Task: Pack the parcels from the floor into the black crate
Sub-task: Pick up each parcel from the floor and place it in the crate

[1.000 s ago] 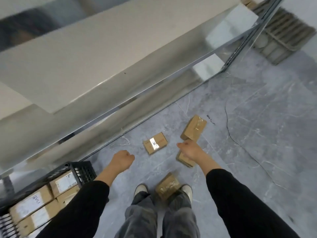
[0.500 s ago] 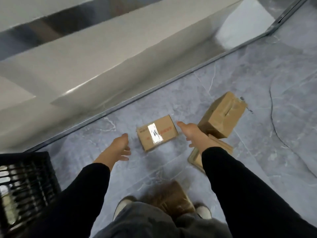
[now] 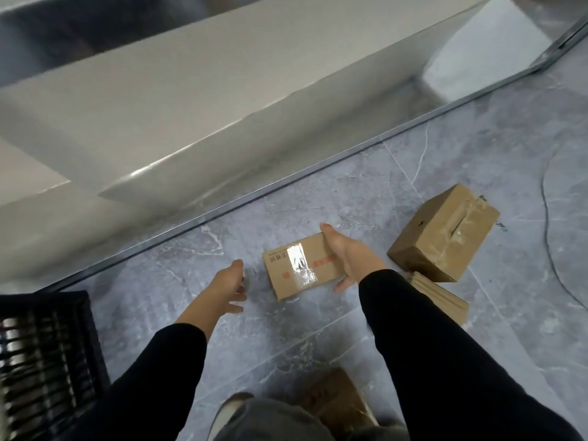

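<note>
A small taped cardboard parcel (image 3: 297, 268) with red print lies on the grey floor in the middle. My right hand (image 3: 350, 254) lies over its right end, fingers spread around the edges. A little left of the parcel my left hand (image 3: 227, 286) hovers open, not touching it. A bigger taped parcel (image 3: 445, 237) stands tilted to the right, with a flat parcel (image 3: 440, 297) under its near side. Another parcel (image 3: 339, 401) lies by my feet. The black crate (image 3: 47, 345) shows at the lower left edge.
A reflective metal wall base (image 3: 286, 183) runs diagonally behind the parcels. A thin cable (image 3: 545, 218) curves over the floor at the right. My shoe (image 3: 229, 409) and trouser legs fill the bottom centre.
I have bent lower and closer to the floor. My right hand has moved onto the small parcel's right end, and my left hand has come nearer to its left side with fingers spread.
</note>
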